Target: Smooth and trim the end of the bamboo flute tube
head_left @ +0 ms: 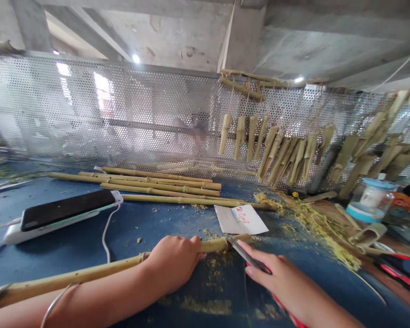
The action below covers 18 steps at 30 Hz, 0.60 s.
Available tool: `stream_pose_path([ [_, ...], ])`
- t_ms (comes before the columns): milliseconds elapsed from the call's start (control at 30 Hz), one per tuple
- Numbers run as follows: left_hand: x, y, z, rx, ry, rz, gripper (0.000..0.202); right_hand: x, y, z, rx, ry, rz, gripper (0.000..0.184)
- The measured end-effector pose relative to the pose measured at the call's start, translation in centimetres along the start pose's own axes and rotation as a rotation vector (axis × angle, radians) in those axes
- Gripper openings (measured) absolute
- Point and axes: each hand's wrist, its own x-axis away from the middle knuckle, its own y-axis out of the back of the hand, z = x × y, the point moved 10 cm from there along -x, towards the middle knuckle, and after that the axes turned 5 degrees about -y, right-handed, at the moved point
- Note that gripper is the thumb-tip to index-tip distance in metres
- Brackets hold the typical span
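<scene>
— While we look down across the blue table (140, 228), how does the bamboo stalk (89, 272) strike us?

— We find it pale yellow-green, long and thin, with a darker node ring near the lower left corner. It lies flat on the table, running from the lower left edge up toward the middle of the frame. Its far end sits just below a white paper card (241, 219). Yellow shavings (218, 266) are scattered under that end.

— And our left hand (172, 266)?

— We have it closed over the stalk near the far end, knuckles up and fingers wrapped round. The forearm comes in from the lower left with a thin bangle (58, 298) on the wrist.

— Our right hand (280, 280)?

— It enters from the lower right, clasped on a knife (246, 255) with a red handle. The forefinger lies stretched along the back of the blade, and the blade's tip meets the stalk's end.

— What do we see beyond?

— Spare canes (157, 182) lie side by side at centre left, and a phone (66, 209) rests on a white power bank at the left. Cut bamboo pieces (283, 155) hang on the perforated screen (123, 114) at the upper right.
</scene>
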Motion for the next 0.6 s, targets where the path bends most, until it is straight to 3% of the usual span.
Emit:
stream_pose_path([
  [100, 0.01, 0.09, -0.04, -0.010, -0.002, -0.014, 0.031, 0.00, 0.12, -0.46, -0.008, -0.061, 0.015, 0.048],
  [233, 0.22, 0.23, -0.16, -0.016, -0.006, -0.020, 0.030, 0.18, 0.13, 0.28, -0.057, -0.016, 0.044, 0.049],
  [600, 0.28, -0.27, 0.12, 0.000, 0.020, 0.014, 0.028, -0.08, 0.01, -0.58, 0.055, -0.055, 0.031, 0.052],
])
